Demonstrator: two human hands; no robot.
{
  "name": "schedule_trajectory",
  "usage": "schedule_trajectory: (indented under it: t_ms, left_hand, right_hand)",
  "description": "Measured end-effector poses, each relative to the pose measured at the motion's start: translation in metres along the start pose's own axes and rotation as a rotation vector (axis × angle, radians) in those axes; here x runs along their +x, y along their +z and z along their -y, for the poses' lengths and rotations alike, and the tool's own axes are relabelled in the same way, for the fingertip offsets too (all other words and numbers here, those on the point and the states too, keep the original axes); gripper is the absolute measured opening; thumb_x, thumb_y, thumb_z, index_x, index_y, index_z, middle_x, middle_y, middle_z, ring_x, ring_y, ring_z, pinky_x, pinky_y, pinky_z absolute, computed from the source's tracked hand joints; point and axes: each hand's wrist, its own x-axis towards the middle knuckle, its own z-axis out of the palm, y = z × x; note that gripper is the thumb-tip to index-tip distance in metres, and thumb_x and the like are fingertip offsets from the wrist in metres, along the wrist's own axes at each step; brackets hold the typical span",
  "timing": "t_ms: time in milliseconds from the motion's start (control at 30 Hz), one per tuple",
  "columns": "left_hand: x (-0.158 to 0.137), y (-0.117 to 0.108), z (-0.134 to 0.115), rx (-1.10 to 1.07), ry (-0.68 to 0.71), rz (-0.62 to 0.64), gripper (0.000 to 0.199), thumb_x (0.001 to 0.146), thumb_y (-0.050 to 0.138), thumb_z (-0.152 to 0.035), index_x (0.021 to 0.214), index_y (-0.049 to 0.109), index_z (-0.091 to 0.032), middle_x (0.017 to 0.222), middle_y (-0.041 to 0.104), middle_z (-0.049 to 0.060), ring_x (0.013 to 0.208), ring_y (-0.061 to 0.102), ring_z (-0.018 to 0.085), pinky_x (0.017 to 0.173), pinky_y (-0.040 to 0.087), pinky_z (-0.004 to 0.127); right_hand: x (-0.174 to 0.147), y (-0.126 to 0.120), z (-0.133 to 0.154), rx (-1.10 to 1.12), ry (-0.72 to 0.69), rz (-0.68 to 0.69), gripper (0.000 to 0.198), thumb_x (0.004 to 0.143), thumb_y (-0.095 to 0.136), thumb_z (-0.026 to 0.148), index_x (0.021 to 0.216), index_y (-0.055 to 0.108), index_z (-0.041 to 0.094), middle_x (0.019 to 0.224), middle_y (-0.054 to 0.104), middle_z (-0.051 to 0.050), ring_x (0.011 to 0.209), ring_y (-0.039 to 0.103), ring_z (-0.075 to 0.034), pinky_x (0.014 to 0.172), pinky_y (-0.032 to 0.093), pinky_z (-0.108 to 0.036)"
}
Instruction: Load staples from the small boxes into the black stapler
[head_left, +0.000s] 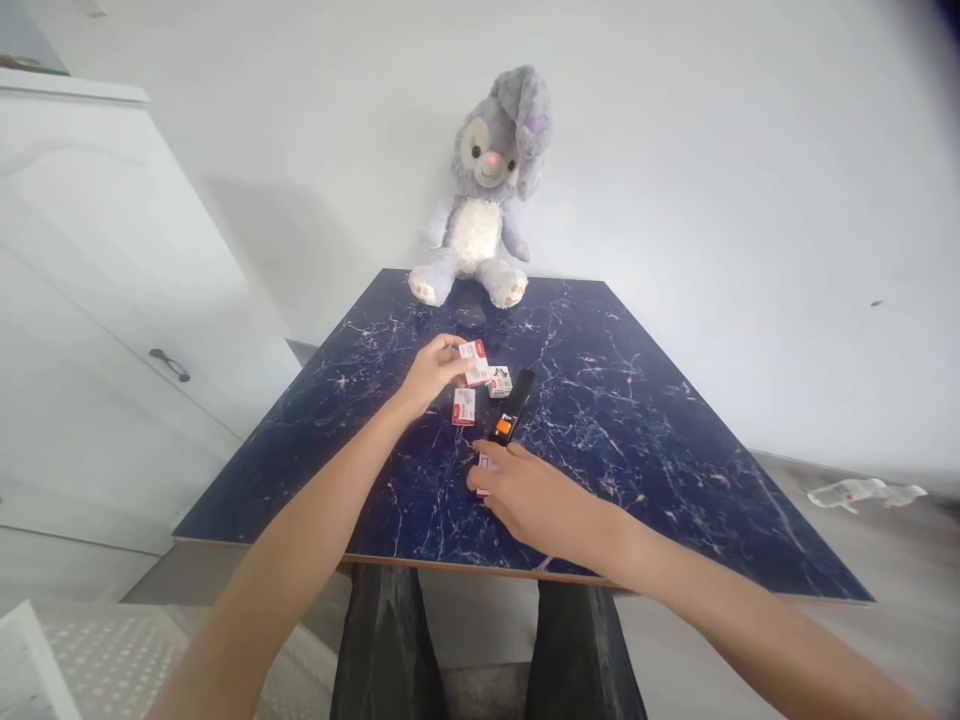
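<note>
My left hand is closed around a small red-and-white box, tilted just over the table. Below it another red-and-white box lies flat. Close to the held box, a white box with a dark picture rests on the table. My right hand grips a third red-and-white box, mostly covered by the fingers. Beyond those fingers lies a long black object with an orange part, which looks like a stapler; its near end is partly hidden.
A grey plush rabbit sits at the far edge of the dark blue marbled table, against the wall. White cabinets stand on the left. Clear plastic packaging lies on the right. My legs are under the near edge.
</note>
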Motion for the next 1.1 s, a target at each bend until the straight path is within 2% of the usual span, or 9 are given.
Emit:
schedule_trajectory:
  t_ms: [133,300,400,500,600,800,933,1000,1100]
  left_hand:
    - [0.009,-0.013,0.002,-0.113,0.013,-0.142,0.039,0.072,0.079,-0.036,0.099,0.057,-0.019,0.092,0.072,0.004,0.069,0.067,0.014,0.057,0.05,0.025]
    - [0.013,-0.019,0.004,-0.206,0.019,-0.198,0.041,0.069,0.082,-0.03,0.104,0.066,-0.017,0.102,0.072,0.008,0.072,0.066,0.014,0.061,0.051,0.027]
    - [0.011,-0.017,0.004,-0.269,0.045,-0.167,0.035,0.072,0.081,-0.031,0.1,0.069,-0.015,0.094,0.073,0.007,0.08,0.068,0.016,0.077,0.053,0.032]
    - [0.008,-0.013,0.004,-0.26,0.071,-0.082,0.043,0.068,0.084,-0.026,0.107,0.069,-0.017,0.102,0.073,0.006,0.092,0.068,0.018,0.091,0.051,0.037]
    - [0.006,-0.011,0.007,-0.201,0.031,-0.02,0.043,0.065,0.085,-0.02,0.105,0.071,-0.017,0.107,0.072,0.006,0.098,0.067,0.02,0.097,0.049,0.04]
    - [0.004,-0.006,0.007,-0.229,-0.025,0.001,0.034,0.07,0.081,-0.02,0.102,0.072,-0.016,0.102,0.073,0.007,0.091,0.068,0.021,0.093,0.051,0.042]
    - [0.002,-0.001,0.002,-0.228,-0.017,0.01,0.04,0.07,0.081,-0.021,0.108,0.072,-0.018,0.108,0.072,0.007,0.096,0.068,0.022,0.095,0.051,0.042]
    - [0.002,-0.002,0.001,-0.209,-0.007,0.003,0.042,0.069,0.081,-0.022,0.11,0.071,-0.02,0.11,0.072,0.006,0.097,0.068,0.022,0.094,0.052,0.043]
    - [0.002,-0.007,0.0,-0.075,0.024,0.003,0.039,0.07,0.082,-0.026,0.107,0.071,-0.019,0.109,0.072,0.007,0.098,0.068,0.023,0.094,0.052,0.043]
  right_hand:
    - [0.005,0.01,0.003,0.0,-0.065,-0.022,0.028,0.093,0.049,0.009,0.116,0.062,0.019,0.151,0.038,-0.021,0.13,0.051,-0.036,0.097,0.049,-0.047]
    - [0.01,0.002,0.001,0.048,-0.012,-0.103,0.031,0.091,0.056,0.019,0.123,0.057,0.02,0.124,0.058,-0.015,0.097,0.065,-0.025,0.08,0.053,-0.038]
    - [0.02,-0.017,-0.01,0.053,0.04,-0.278,0.041,0.084,0.067,0.03,0.121,0.056,0.019,0.112,0.063,-0.011,0.094,0.061,-0.025,0.079,0.051,-0.037]
    - [0.034,-0.028,-0.035,-0.055,0.092,-0.499,0.031,0.081,0.068,0.032,0.109,0.061,0.018,0.103,0.066,-0.011,0.103,0.055,-0.03,0.091,0.046,-0.043]
    - [0.045,-0.023,-0.061,-0.119,0.082,-0.497,0.027,0.082,0.068,0.04,0.097,0.064,0.019,0.091,0.068,-0.01,0.109,0.05,-0.034,0.099,0.04,-0.049]
    - [0.047,-0.004,-0.073,-0.202,0.026,-0.47,0.032,0.081,0.067,0.049,0.094,0.065,0.02,0.092,0.067,-0.01,0.11,0.049,-0.033,0.114,0.024,-0.056]
    - [0.047,0.0,-0.073,-0.169,0.042,-0.48,0.032,0.084,0.066,0.051,0.096,0.065,0.021,0.094,0.069,-0.009,0.119,0.047,-0.034,0.118,0.018,-0.058]
    - [0.047,0.002,-0.073,-0.161,0.047,-0.492,0.032,0.085,0.065,0.051,0.096,0.067,0.022,0.103,0.07,-0.01,0.129,0.042,-0.036,0.119,0.014,-0.061]
    - [0.046,0.002,-0.075,-0.16,0.044,-0.531,0.039,0.083,0.066,0.055,0.103,0.068,0.021,0.134,0.06,-0.012,0.14,0.03,-0.04,0.119,0.013,-0.063]
